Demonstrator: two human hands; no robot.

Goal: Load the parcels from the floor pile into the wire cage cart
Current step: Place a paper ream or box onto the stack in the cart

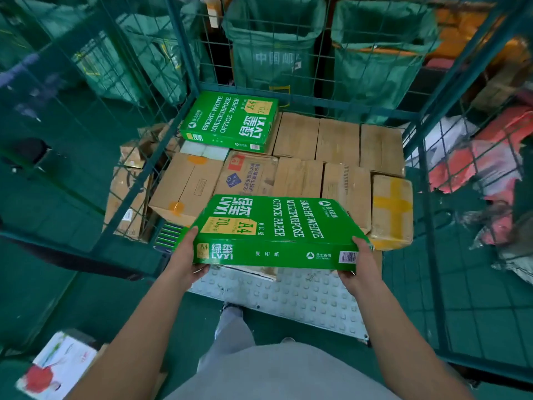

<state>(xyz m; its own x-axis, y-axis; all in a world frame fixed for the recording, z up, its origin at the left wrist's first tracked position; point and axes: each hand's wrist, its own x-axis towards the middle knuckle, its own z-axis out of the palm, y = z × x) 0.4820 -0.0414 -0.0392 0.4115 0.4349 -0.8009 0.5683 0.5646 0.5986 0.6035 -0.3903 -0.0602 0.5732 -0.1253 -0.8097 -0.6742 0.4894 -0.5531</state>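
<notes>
One flat green paper box (277, 229)

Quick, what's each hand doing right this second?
Left hand: grips the left end of the green box of A4 office paper, fingers curled underneath.
Right hand: grips the right end of the same box.

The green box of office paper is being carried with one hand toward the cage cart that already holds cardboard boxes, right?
Not quite: the head view shows both hands on the green box of office paper, the left hand and the right hand, one at each end.
</notes>
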